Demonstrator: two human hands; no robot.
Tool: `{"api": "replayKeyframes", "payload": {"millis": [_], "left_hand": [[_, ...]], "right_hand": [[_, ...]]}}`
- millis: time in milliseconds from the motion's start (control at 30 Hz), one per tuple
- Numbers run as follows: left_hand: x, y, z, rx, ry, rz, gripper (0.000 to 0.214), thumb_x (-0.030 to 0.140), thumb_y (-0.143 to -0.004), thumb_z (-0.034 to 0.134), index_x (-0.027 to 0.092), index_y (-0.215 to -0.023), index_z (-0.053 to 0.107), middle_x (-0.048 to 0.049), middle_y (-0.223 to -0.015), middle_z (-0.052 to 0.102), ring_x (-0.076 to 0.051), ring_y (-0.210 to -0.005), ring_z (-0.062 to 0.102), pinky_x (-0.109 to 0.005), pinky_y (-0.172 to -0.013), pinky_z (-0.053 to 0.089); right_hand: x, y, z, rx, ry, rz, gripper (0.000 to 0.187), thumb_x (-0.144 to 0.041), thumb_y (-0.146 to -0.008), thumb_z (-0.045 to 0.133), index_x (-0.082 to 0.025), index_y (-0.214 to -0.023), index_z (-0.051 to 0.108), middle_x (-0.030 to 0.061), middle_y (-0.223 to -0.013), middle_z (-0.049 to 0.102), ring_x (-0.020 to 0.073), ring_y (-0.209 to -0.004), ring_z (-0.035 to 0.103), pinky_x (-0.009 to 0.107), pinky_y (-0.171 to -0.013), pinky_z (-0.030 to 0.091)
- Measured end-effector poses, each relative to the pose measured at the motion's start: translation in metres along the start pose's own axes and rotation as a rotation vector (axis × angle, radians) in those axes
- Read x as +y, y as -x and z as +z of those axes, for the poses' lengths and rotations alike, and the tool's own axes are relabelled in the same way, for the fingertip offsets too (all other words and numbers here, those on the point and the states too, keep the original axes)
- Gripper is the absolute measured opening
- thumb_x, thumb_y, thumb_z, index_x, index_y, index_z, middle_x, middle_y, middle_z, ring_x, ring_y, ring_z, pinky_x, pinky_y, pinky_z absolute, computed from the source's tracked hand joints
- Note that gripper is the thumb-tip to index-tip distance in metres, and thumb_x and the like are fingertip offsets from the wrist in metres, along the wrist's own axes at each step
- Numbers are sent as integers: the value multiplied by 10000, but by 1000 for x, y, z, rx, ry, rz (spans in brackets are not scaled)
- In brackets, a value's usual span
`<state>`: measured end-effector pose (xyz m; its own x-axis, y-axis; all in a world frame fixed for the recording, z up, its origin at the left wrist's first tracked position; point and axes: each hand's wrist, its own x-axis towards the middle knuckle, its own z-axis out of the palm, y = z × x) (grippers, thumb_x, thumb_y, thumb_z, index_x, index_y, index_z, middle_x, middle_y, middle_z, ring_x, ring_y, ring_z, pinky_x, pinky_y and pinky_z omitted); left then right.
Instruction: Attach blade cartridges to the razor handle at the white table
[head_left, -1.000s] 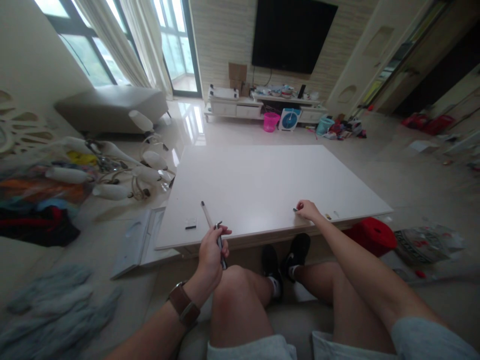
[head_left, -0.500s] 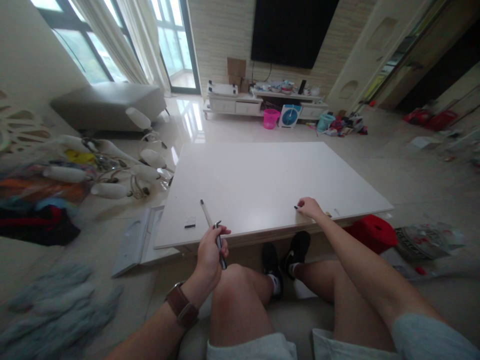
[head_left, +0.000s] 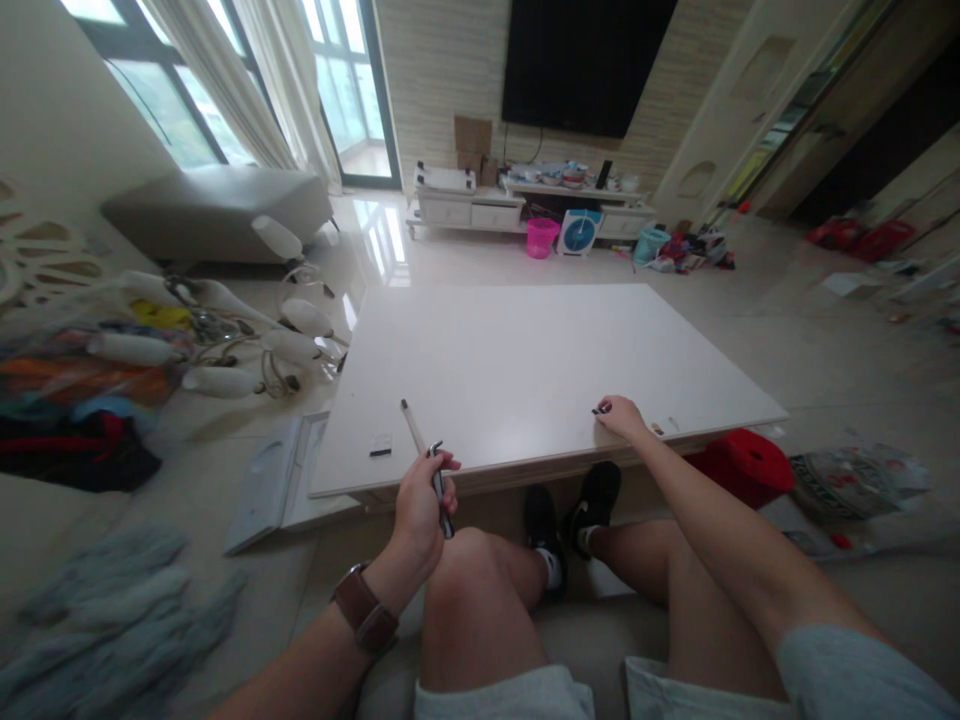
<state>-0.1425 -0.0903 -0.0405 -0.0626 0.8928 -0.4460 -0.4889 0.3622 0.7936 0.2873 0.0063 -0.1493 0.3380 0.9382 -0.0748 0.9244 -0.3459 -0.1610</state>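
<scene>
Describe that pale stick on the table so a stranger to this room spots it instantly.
Start at the big white table, towards its near left corner. Just beyond the left hand lies a slim pale stick. Its long, thin shape and dark far tip set it apart from the small flat piece with a black strip to its left.

Dark piece [head_left: 598,410]: pinched by the right hand [head_left: 619,416], partly covered, and far too small to name!
Dark tool [head_left: 446,522]: partly masked by the left hand's [head_left: 421,515] curled fingers.
Pale stick [head_left: 412,424]: near end lost behind that same hand.
Television [head_left: 589,65]: top sliced off by the upper edge.
Grey cloth [head_left: 127,605]: all blur, folds unreadable.
Clear bag [head_left: 855,488]: print smeared.
</scene>
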Motion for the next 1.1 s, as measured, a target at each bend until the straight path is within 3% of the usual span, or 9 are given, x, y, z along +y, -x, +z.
{"api": "replayKeyframes", "payload": {"millis": [367, 600, 1100], "left_hand": [[1, -1, 1, 3, 1, -11, 259, 335, -676, 675, 159, -831, 564, 23, -747, 591, -31, -385, 351, -180, -339, 251], [1, 0, 0, -4, 1, -21, 266, 331, -672, 675, 162, -844, 564, 30, -737, 584, -33, -381, 354, -180, -336, 250], [1, -1, 1, 2, 8, -27, 279, 340, -668, 692, 156, -839, 570, 29, -728, 582, -33, -384, 355, -179, -337, 256]], "right_hand": [[-6, 1, -12, -13, 25, -16, 260, -202, -744, 670, -194, -979, 784, 106, -1085, 726, 221, -964, 654, 251, -773, 454], [-10, 3, -11, -45, 55, 18, 217, -210, -769, 646, -200, -910, 811, 112, -923, 762, 228, -870, 691, 268, -743, 483], [-10, 6, -11, -29, 105, 66, 206, -173, -742, 637, -187, -878, 790, 144, -903, 754, 249, -840, 698, 288, -720, 488]]}}
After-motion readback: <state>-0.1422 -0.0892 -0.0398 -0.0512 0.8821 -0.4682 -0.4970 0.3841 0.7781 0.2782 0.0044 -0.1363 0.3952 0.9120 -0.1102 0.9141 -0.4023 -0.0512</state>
